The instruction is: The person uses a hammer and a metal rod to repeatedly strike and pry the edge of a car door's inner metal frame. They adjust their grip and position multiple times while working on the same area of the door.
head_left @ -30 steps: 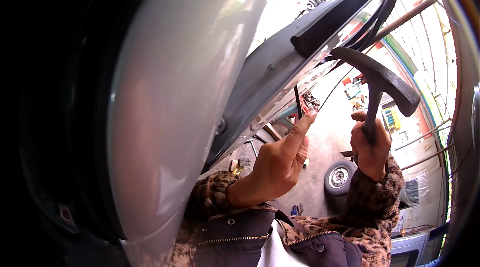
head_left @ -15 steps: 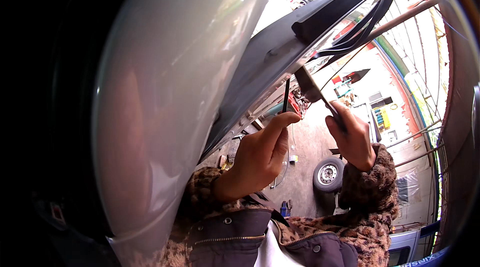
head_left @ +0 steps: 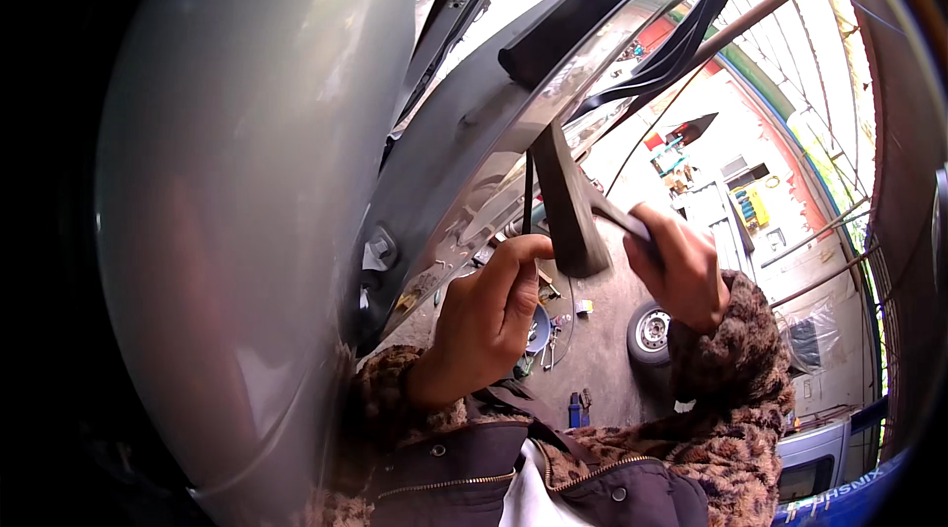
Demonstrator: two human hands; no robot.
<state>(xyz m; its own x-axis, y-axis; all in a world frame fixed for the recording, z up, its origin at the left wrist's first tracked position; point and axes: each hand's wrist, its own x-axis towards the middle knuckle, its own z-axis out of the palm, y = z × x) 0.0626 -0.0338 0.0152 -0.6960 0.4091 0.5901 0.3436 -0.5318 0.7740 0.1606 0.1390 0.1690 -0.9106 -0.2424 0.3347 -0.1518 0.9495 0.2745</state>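
Note:
My right hand (head_left: 681, 265) is closed round the handle of a hammer with a long dark head (head_left: 571, 206). The head's upper end overlaps the edge of a grey vehicle panel (head_left: 444, 147) in view; whether they touch I cannot tell. Just left of the head, a thin black bar (head_left: 528, 193) stands nearly upright against the panel edge. My left hand (head_left: 479, 324) pinches its lower end between thumb and bent forefinger. A black rubber-like strip (head_left: 671, 58) hangs off the panel's far end.
A large pale, glossy body panel (head_left: 237, 201) fills the left side, close to my left arm. On the floor below are a wheel (head_left: 652, 331), a blue bowl (head_left: 538, 329) and scattered tools. Tool cases (head_left: 752, 206) lie farther right, and a blue vehicle (head_left: 815, 458) stands lower right.
The hammer head has swung left and now hangs beside the bar, broadside in view. My view has shifted, so the panels appear farther left. Both hands keep their holds.

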